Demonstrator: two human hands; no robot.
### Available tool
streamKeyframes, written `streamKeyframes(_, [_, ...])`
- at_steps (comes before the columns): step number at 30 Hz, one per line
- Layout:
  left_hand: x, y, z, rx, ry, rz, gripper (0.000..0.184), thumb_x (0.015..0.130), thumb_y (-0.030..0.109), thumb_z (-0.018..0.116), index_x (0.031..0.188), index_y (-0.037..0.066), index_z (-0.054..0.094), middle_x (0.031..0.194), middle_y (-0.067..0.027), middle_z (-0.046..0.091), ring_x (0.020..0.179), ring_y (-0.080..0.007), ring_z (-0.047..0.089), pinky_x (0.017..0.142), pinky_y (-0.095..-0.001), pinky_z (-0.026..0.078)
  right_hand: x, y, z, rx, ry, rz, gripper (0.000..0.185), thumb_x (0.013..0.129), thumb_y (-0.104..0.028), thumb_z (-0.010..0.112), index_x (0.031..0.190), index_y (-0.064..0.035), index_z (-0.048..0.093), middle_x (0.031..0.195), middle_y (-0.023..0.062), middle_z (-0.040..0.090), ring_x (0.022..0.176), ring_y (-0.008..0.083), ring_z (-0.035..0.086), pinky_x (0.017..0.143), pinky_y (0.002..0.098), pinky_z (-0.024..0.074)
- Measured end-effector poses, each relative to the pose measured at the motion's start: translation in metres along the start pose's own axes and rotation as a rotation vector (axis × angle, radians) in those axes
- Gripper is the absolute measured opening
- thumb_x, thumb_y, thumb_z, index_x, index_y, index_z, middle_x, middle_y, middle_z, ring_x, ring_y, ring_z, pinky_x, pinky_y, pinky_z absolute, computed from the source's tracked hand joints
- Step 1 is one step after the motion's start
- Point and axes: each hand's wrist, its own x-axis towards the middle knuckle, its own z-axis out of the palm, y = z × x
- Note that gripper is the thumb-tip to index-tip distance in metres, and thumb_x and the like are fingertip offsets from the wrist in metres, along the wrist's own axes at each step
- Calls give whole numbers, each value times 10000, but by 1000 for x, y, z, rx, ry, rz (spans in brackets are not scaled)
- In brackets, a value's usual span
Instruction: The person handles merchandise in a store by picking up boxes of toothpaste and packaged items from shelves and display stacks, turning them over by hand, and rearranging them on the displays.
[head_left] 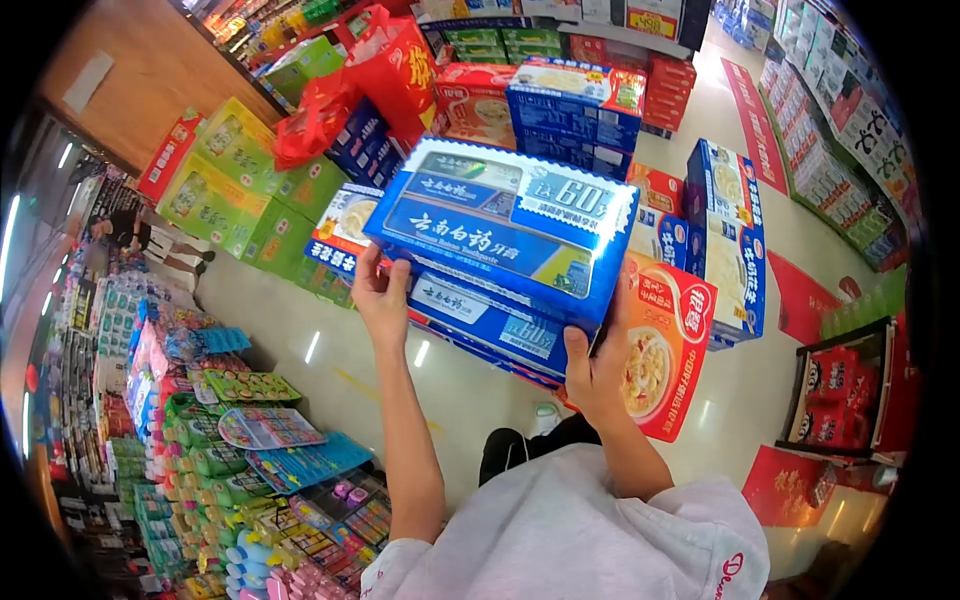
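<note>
A large blue toothpaste gift box (465,222) with white and silver lettering and a "60" label is held tilted in front of me by both hands. My left hand (383,297) grips its near left corner, with the thumb on the edge and some fingers hidden underneath. At the near right corner, my right hand (598,372) is closed on the box, its thumb at the front edge and other fingers behind the side. Just below is a matching blue toothpaste box (480,318); whether it touches the held one I cannot tell.
Red food cartons (665,345) and blue-and-white cartons (728,250) stand close by on the right. Green cartons (235,185) and a red bag (395,75) are at the far left. Hanging colourful packets (270,430) line the lower left. A red-lined rack (840,395) stands right.
</note>
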Motion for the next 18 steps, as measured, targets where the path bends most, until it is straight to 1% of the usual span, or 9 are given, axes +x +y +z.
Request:
streamKeyframes(2, [10, 5, -3, 5, -52, 42, 340, 883, 18, 570, 1209, -33, 488, 1094, -67, 576, 940, -115, 541, 833, -235, 437, 6, -2, 3, 4, -13, -30, 676, 918, -229, 540, 1430, 18, 173, 1493, 257, 153, 1379, 380, 194, 1106, 428, 176])
streamKeyframes(7, [19, 4, -2, -22, -52, 72, 292, 886, 18, 568, 1170, -17, 511, 1033, -46, 585, 932, -103, 541, 842, -228, 421, 15, 5, 4, 26, -23, -32, 706, 896, -203, 581, 1434, 14, 177, 1492, 256, 165, 1376, 386, 205, 1104, 426, 185])
streamKeyframes(9, [17, 3, -6, -49, -32, 64, 287, 829, -36, 627, 1085, 29, 511, 919, 3, 577, 736, -47, 533, 632, -166, 431, 12, 3, 3, 27, -38, -13, 737, 875, -172, 614, 1435, 14, 172, 1491, 255, 170, 1375, 372, 215, 1099, 416, 206])
streamKeyframes(10, [17, 3, -7, -49, -28, 67, 287, 829, -36, 627, 1085, 29, 511, 919, 3, 577, 736, -47, 533, 632, -166, 431, 10, 3, 3, 28, -44, -8, 748, 868, -162, 625, 1436, 14, 171, 1490, 254, 172, 1375, 367, 219, 1097, 412, 212])
streamKeyframes(12, [17, 5, -9, -134, -132, -1, 295, 803, -84, 622, 1047, 36, 506, 911, -2, 576, 721, -51, 540, 625, -169, 437, 1, 2, 6, 102, 33, 57, 798, 832, -124, 669, 1437, 14, 168, 1492, 244, 183, 1361, 328, 259, 1075, 388, 270])
streamKeyframes(13, [15, 9, -7, -168, -138, -3, 327, 786, -117, 617, 1046, 42, 499, 916, -11, 578, 709, -51, 537, 617, -169, 438, -1, 2, 6, 144, 46, 86, 808, 818, -105, 683, 1436, 13, 175, 1487, 226, 213, 1328, 281, 313, 1045, 361, 320])
streamKeyframes(16, [14, 6, -6, -194, -148, -7, 347, 764, -134, 632, 1028, 50, 502, 900, -5, 547, 675, -44, 508, 598, -168, 426, -4, -6, 1, 151, 42, 148, 804, 821, -107, 683, 1433, 19, 178, 1477, 203, 241, 1290, 256, 356, 1026, 349, 342])
streamKeyframes(17, [13, 6, -6, -194, -140, -23, 344, 762, -132, 638, 1020, 50, 502, 892, 0, 540, 668, -43, 499, 588, -166, 418, -5, -1, 0, 46, 71, 74, 804, 847, -186, 681, 1431, 24, 171, 1385, 161, 344, 1208, 212, 412, 1022, 327, 334])
streamKeyframes(18, [12, 7, -4, -194, -133, -39, 342, 759, -129, 645, 1012, 50, 502, 885, 5, 534, 661, -41, 490, 578, -165, 411, -5, 2, 0, 61, 53, 62, 804, 847, -186, 681, 1431, 24, 171, 1385, 161, 344, 1208, 212, 412, 1022, 327, 334])
